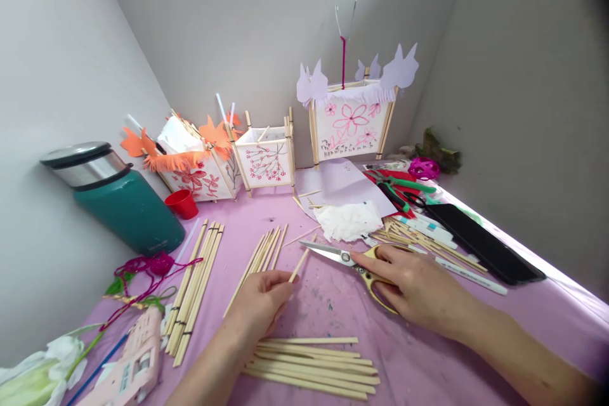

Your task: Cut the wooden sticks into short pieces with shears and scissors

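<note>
My left hand (264,297) pinches a thin wooden stick (301,260) that points up and away from me. In my right hand (419,285) is a pair of scissors (345,257) with gold handles, its blades aimed left. The blade tips meet the upper end of the stick; whether they touch it I cannot tell. Beyond my left hand lies a loose fan of sticks (266,250). Nearer to me, under my left wrist, several sticks (318,368) lie side by side. Longer sticks with dark bands (197,292) rest to the left.
Three paper lanterns stand or hang behind: orange-fringed (200,177), branch-patterned (266,162) and lilac-topped (352,124). A teal bottle (128,209), red cup (182,203) and pink glue gun (130,361) are left. Crumpled tissue (349,222), pliers (404,184) and a black phone (480,244) lie right.
</note>
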A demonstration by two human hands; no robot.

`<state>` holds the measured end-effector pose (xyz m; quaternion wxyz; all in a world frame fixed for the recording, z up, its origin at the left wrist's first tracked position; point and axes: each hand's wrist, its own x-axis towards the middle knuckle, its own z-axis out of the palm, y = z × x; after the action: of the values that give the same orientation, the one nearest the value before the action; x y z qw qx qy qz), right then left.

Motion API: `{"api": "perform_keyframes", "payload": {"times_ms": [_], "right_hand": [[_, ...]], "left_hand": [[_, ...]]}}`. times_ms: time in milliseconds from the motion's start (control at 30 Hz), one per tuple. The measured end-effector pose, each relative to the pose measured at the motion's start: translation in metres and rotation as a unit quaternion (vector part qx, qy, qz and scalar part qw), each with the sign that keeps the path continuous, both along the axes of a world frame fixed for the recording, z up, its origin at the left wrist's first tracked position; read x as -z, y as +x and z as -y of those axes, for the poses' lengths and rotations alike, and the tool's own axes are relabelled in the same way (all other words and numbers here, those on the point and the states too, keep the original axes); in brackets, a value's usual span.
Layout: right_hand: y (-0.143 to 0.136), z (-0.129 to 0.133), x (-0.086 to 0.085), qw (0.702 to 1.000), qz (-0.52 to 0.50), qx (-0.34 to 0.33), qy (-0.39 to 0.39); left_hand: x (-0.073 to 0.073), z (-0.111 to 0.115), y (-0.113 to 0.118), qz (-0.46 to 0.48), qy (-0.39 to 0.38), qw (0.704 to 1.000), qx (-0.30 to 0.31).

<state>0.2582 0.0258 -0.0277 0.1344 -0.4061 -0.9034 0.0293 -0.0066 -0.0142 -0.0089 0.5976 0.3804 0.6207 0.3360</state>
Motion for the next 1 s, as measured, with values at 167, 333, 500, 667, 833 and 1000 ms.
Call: {"api": "perform_keyframes", "payload": {"times_ms": [167,333,500,667,833,1000], "right_hand": [[0.002,-0.002,0.001,0.998,-0.019,-0.066,-0.002],[0.003,-0.006,0.005,1.0,-0.004,0.017,0.022],[-0.002,-0.002,0.003,0.998,-0.028,-0.062,-0.015],[-0.002,-0.005,0.007,0.999,-0.037,-0.035,-0.015],[0.002,-0.008,0.006,1.0,-0.012,-0.002,-0.006],[-0.002,-0.003,0.0,0.998,-0.038,-0.036,-0.048]], "left_hand": [[0.0,-0.001,0.001,-0.029,0.017,0.999,-0.002],[0.006,0.0,-0.002,-0.074,0.032,0.997,0.015],[0.01,-0.001,-0.003,-0.091,0.039,0.995,0.019],[0.007,0.0,-0.001,-0.064,0.029,0.997,0.017],[0.001,0.0,-0.001,-0.006,-0.003,1.0,0.006],[0.002,-0.002,-0.003,0.011,-0.006,1.0,0.016]]}}
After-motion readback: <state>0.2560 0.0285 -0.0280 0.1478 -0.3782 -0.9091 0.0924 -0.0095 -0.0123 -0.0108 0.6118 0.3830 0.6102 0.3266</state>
